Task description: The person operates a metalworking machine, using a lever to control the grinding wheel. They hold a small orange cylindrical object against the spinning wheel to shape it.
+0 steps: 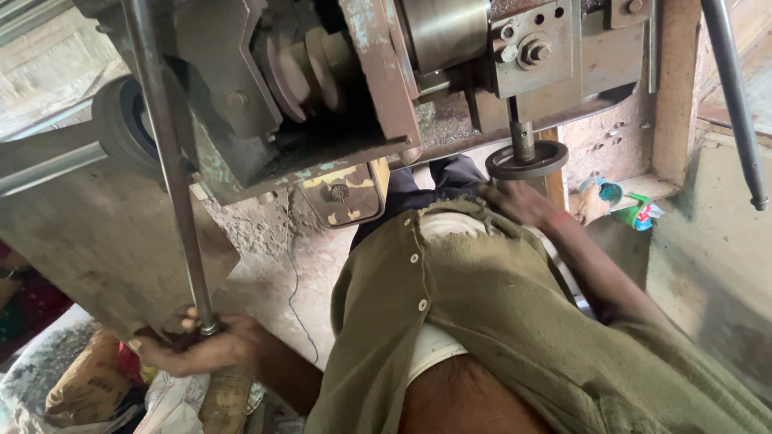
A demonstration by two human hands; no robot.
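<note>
Left hand (193, 345) fingers around steel rod (165, 161); right hand (523, 201), grip unclear, under handwheel (527, 161).

Soft daylight from upper left and right, machine underside shadowed, dim below left hand (197, 345), slight motion blur, wide-angle bending at edges

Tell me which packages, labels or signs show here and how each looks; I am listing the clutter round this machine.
Crumpled wrappers: on the ledge right of the handwheel, blue, green, white and red.
Brown sack: lower left on the floor, bulging, tan with dark print.
White bag: beside the brown sack, below the left hand, creased, white with red marks.
Worn plate: on the machine's underside, squarish, flaking yellow paint.
No screens show.
</note>
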